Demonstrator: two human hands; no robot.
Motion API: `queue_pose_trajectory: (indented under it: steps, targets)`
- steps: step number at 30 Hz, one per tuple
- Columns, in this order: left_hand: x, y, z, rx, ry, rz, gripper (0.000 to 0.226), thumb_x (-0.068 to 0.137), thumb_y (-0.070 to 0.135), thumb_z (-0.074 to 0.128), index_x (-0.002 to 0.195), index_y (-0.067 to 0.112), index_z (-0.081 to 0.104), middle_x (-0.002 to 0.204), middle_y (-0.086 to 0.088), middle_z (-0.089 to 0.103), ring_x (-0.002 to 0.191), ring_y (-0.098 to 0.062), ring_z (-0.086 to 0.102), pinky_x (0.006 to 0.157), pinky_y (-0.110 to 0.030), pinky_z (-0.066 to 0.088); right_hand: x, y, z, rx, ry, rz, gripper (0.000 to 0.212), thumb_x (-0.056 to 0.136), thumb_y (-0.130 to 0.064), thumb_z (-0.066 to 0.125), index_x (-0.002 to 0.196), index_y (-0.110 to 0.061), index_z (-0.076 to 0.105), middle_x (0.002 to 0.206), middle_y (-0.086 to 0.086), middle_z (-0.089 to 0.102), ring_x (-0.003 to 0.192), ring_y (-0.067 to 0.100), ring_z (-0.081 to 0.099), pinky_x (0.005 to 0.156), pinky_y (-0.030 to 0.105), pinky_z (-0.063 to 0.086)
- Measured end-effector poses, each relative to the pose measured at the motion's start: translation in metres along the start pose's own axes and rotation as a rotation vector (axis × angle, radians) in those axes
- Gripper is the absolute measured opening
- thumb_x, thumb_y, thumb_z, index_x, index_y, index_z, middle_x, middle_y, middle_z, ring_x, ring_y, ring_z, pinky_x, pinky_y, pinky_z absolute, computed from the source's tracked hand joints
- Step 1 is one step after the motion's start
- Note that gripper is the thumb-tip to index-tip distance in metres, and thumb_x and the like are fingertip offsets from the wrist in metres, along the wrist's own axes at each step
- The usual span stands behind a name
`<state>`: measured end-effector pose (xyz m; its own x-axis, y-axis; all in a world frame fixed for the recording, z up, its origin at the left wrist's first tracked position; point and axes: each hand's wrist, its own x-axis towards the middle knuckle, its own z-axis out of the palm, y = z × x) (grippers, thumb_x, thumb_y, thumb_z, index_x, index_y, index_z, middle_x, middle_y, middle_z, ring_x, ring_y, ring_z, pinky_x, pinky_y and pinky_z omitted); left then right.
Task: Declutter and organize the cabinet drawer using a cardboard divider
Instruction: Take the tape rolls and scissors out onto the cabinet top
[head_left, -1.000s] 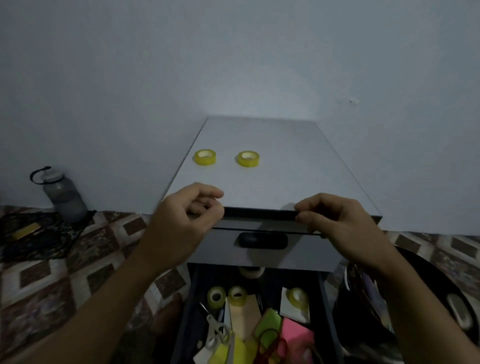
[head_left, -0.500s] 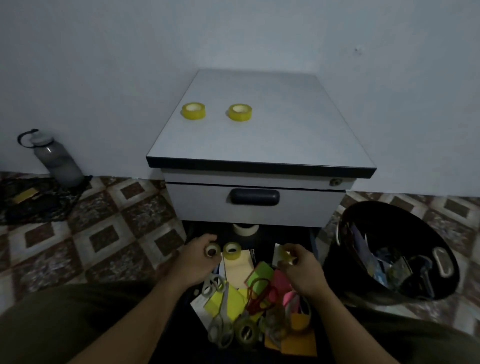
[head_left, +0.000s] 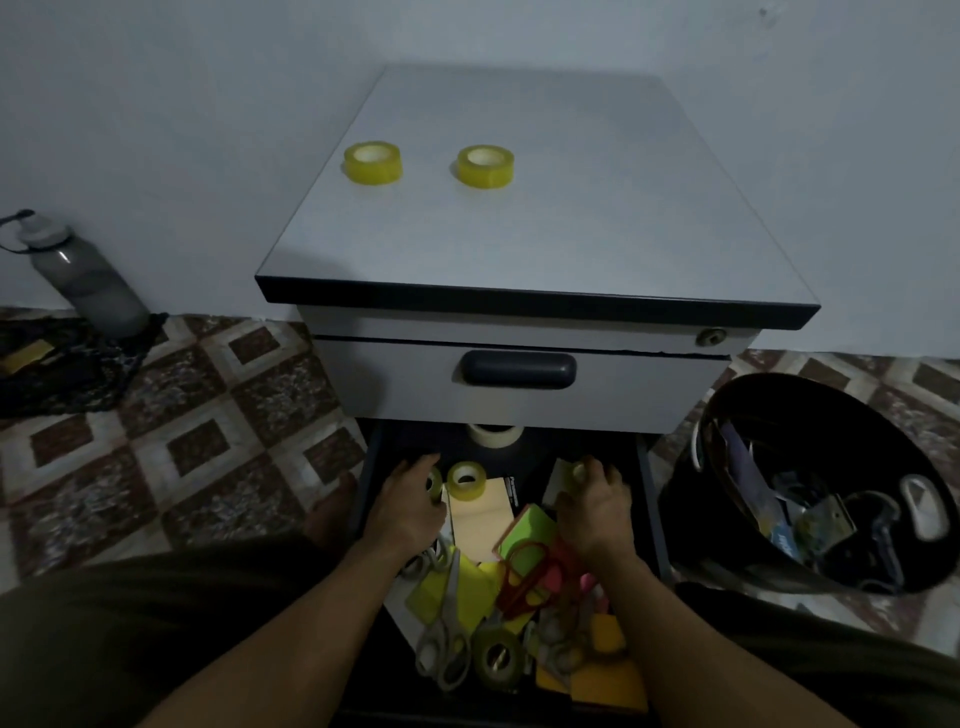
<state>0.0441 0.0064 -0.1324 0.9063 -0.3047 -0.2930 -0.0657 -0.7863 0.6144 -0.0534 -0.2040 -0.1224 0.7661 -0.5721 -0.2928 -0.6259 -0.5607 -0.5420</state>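
the dark lower drawer (head_left: 645, 483) stands pulled open, cluttered with yellow tape rolls (head_left: 466, 480), scissors (head_left: 524, 577) and bright sticky notes (head_left: 467, 592).

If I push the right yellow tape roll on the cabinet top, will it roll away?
The right tape roll lies flat on the cabinet top, hole upward, so it would probably slide, not roll. It looks small and hollow, so likely light. The smooth top may let it skid.

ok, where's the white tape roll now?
Head view, centre: the white tape roll sits at the back of the open drawer, partly under the closed drawer front above, just behind a yellow roll.
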Motion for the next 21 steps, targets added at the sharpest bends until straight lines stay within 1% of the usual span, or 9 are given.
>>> queue_pose_trajectory:
  steps: [3, 7, 8, 10, 12, 15, 18, 19, 21]
  targets:
    - [0.001, 0.0, 0.001, 0.019, 0.048, 0.004, 0.067, 0.088, 0.001, 0.058, 0.149, 0.023, 0.041, 0.148, -0.006, 0.044, 0.134, -0.028, 0.044, 0.107, -0.034, 0.043, 0.004, 0.001, 0.003, -0.139, -0.022, -0.039, 0.056, 0.083, -0.032, 0.043, 0.136, -0.015, 0.046, 0.139, 0.011, 0.046, 0.125, 0.034, 0.04, 0.105, 0.039, 0.029]
    - [0.0, -0.002, 0.002, 0.028, 0.078, 0.016, 0.065, 0.086, -0.004, 0.058, 0.146, 0.02, 0.046, 0.145, -0.009, 0.047, 0.131, -0.029, 0.047, 0.105, -0.032, 0.043, 0.009, 0.001, 0.005, -0.176, -0.032, -0.058, 0.058, 0.081, -0.035, 0.041, 0.137, -0.019, 0.047, 0.136, 0.006, 0.048, 0.124, 0.032, 0.041, 0.103, 0.038, 0.03]
    - [0.0, -0.001, 0.002, 0.032, 0.087, 0.02, 0.064, 0.087, -0.004, 0.058, 0.145, 0.019, 0.047, 0.145, -0.009, 0.047, 0.131, -0.029, 0.047, 0.105, -0.032, 0.044, 0.008, 0.0, 0.003, -0.185, -0.03, -0.068, 0.057, 0.082, -0.034, 0.042, 0.136, -0.019, 0.047, 0.136, 0.006, 0.048, 0.124, 0.032, 0.041, 0.104, 0.038, 0.03]
    - [-0.003, -0.001, 0.002, 0.042, 0.115, 0.039, 0.059, 0.088, -0.001, 0.06, 0.143, 0.017, 0.049, 0.143, -0.009, 0.05, 0.129, -0.03, 0.049, 0.104, -0.034, 0.045, 0.007, -0.002, 0.0, -0.209, -0.012, -0.111, 0.047, 0.087, -0.024, 0.05, 0.133, -0.016, 0.049, 0.132, 0.007, 0.05, 0.122, 0.031, 0.043, 0.107, 0.04, 0.029]
    - [-0.006, 0.0, 0.001, 0.046, 0.145, 0.067, 0.055, 0.089, 0.005, 0.062, 0.141, 0.016, 0.051, 0.14, -0.01, 0.053, 0.128, -0.03, 0.05, 0.103, -0.036, 0.046, 0.004, -0.001, -0.002, -0.165, 0.033, -0.161, 0.042, 0.085, -0.021, 0.048, 0.126, -0.013, 0.054, 0.123, 0.009, 0.055, 0.116, 0.032, 0.048, 0.107, 0.043, 0.031]
    - [-0.011, 0.001, -0.001, 0.008, 0.178, 0.092, 0.056, 0.085, 0.009, 0.068, 0.139, 0.016, 0.053, 0.135, -0.011, 0.057, 0.124, -0.03, 0.053, 0.099, -0.035, 0.048, 0.003, 0.008, -0.001, -0.119, 0.074, -0.188, 0.054, 0.078, -0.031, 0.039, 0.129, -0.016, 0.053, 0.119, 0.007, 0.057, 0.11, 0.033, 0.052, 0.099, 0.041, 0.033]
    - [-0.019, 0.002, -0.003, -0.038, 0.156, 0.116, 0.057, 0.083, 0.01, 0.072, 0.136, 0.016, 0.055, 0.131, -0.009, 0.06, 0.119, -0.027, 0.056, 0.091, -0.029, 0.048, -0.002, 0.009, -0.001, -0.116, 0.08, -0.214, 0.07, 0.076, -0.051, 0.032, 0.135, -0.018, 0.05, 0.121, 0.006, 0.057, 0.109, 0.034, 0.051, 0.092, 0.038, 0.034]
    - [-0.021, 0.002, -0.004, -0.043, 0.14, 0.125, 0.057, 0.083, 0.011, 0.072, 0.136, 0.017, 0.055, 0.13, -0.008, 0.06, 0.118, -0.026, 0.057, 0.09, -0.028, 0.048, -0.005, 0.006, -0.001, -0.108, 0.073, -0.222, 0.074, 0.073, -0.054, 0.032, 0.135, -0.018, 0.051, 0.12, 0.006, 0.058, 0.109, 0.034, 0.051, 0.091, 0.039, 0.035]
    - [-0.024, 0.001, -0.004, -0.065, 0.135, 0.133, 0.056, 0.082, 0.013, 0.074, 0.135, 0.018, 0.055, 0.129, -0.006, 0.061, 0.117, -0.024, 0.058, 0.089, -0.028, 0.049, -0.012, 0.001, -0.001, -0.095, 0.052, -0.241, 0.073, 0.071, -0.053, 0.037, 0.135, -0.02, 0.049, 0.122, 0.005, 0.059, 0.111, 0.032, 0.052, 0.091, 0.04, 0.037]
